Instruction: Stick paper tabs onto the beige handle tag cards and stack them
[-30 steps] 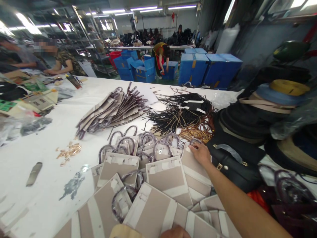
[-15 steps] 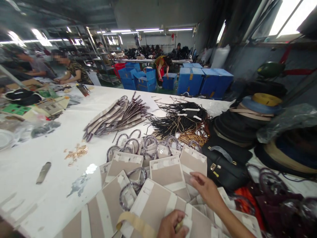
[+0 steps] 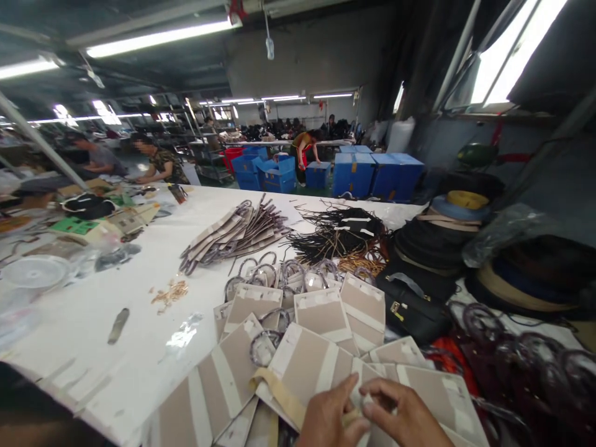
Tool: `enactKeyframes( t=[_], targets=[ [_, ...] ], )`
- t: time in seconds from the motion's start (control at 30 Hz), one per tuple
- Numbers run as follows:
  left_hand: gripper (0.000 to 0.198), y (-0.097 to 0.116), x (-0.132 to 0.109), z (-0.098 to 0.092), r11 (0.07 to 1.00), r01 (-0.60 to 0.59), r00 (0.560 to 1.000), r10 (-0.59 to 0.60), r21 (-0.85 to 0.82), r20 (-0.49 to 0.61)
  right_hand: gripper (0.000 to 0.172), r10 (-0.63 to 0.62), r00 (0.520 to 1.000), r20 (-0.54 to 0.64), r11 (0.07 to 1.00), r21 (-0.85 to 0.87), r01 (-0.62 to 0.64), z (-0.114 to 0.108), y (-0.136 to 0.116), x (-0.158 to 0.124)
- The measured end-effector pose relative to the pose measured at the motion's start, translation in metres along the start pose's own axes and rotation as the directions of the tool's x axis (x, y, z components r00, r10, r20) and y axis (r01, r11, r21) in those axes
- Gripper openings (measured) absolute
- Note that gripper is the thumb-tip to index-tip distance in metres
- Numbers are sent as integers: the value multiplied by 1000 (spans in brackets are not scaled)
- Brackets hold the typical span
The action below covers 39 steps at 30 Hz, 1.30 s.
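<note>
My left hand (image 3: 331,415) is closed around a small pale item, perhaps a roll of tape, mostly hidden by the fingers. Against it, my right hand (image 3: 403,415) has its thumb and fingers curled together at the fingertips; what they pinch is hidden. Both are low over a beige bag panel (image 3: 302,354) crossed by pale strips. From its left edge a yellowish band (image 3: 282,397) curls. More beige panels (image 3: 321,310) lie overlapped around it, several with plastic-wrapped loop handles (image 3: 265,344).
Beyond are a pile of wrapped strap pieces (image 3: 237,233), black cords (image 3: 326,230) and a black handbag (image 3: 414,304). Webbing rolls (image 3: 423,242) stack at right. Small gold-coloured pieces (image 3: 170,295) lie on the white table (image 3: 144,354). Co-workers and blue boxes (image 3: 354,174) are farther back.
My right hand has left the panel at the right and come down beside my left hand, at the pale item. The view has tilted up and turned slightly left.
</note>
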State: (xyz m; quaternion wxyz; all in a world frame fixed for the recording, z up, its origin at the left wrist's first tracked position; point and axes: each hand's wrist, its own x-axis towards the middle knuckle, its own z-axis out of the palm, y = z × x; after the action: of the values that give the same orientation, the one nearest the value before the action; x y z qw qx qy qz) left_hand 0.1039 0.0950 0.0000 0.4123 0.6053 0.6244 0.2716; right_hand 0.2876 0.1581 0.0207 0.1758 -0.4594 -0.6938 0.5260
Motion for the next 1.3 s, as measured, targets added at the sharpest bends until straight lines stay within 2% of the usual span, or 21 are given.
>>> enactKeyframes(
  t=[0.1, 0.17, 0.3, 0.43, 0.5, 0.57, 0.63, 0.7, 0.77, 0.8, 0.9, 0.97, 1.03, 1.13, 1.2, 1.3],
  targets=[
    [36, 2, -10, -4, 997, -75, 997, 75, 32, 1, 22, -80, 996, -31, 996, -42, 78, 2, -6, -12],
    [27, 2, -14, -6, 992, -122, 993, 122, 33, 10, 20, -128, 990, -53, 989, -81, 124, 3, -6, -17],
    [12, 2, -21, -7, 964, -242, 968, 248, 112, -40, 12, -190, 981, -46, 958, -226, 175, 2, -2, -22],
    [13, 5, -21, -12, 884, -314, 942, 335, 346, -3, 10, -287, 958, -4, 862, -436, 257, -1, -11, -18],
    [15, 8, -17, -17, 830, -333, 934, 354, 449, 38, 10, -331, 944, 18, 813, -503, 295, 0, -18, -12],
    [17, 10, -10, -21, 793, -336, 931, 363, 509, 48, 11, -358, 934, -10, 788, -540, 297, 0, -21, -1],
    [17, 13, -2, -22, 759, -360, 921, 380, 542, 79, 15, -368, 923, -109, 796, -550, 253, -4, -17, 17],
    [11, 15, 7, -22, 726, -428, 897, 414, 538, 155, 20, -337, 904, -263, 864, -469, 186, -13, -9, 43],
    [7, 16, 20, -26, 742, -466, 882, 437, 483, 179, 25, -239, 885, -399, 956, -257, 142, -28, 0, 76],
    [7, 17, 28, -31, 774, -446, 891, 432, 449, 139, 27, -173, 887, -427, 984, -120, 133, -37, 4, 96],
    [13, 12, 64, -56, 870, -299, 933, 353, 391, -71, 38, -9, 919, -394, 972, 214, 101, -56, 13, 157],
    [14, 2, 94, -74, 865, -229, 941, 315, 447, -125, 42, 43, 940, -339, 947, 315, 70, -59, 17, 196],
    [12, -13, 121, -86, 819, -182, 947, 295, 545, -126, 42, 60, 950, -305, 937, 346, 52, -56, 22, 230],
    [10, -35, 149, -92, 754, -132, 953, 275, 643, -127, 39, 67, 953, -294, 935, 351, 42, -43, 33, 270],
    [10, -45, 160, -93, 735, -96, 957, 254, 671, -141, 37, 70, 953, -294, 935, 352, 40, -34, 42, 288],
    [12, -45, 170, -102, 701, -40, 965, 211, 712, -153, 36, 60, 955, -289, 941, 337, 42, -26, 49, 303]
  ],
)
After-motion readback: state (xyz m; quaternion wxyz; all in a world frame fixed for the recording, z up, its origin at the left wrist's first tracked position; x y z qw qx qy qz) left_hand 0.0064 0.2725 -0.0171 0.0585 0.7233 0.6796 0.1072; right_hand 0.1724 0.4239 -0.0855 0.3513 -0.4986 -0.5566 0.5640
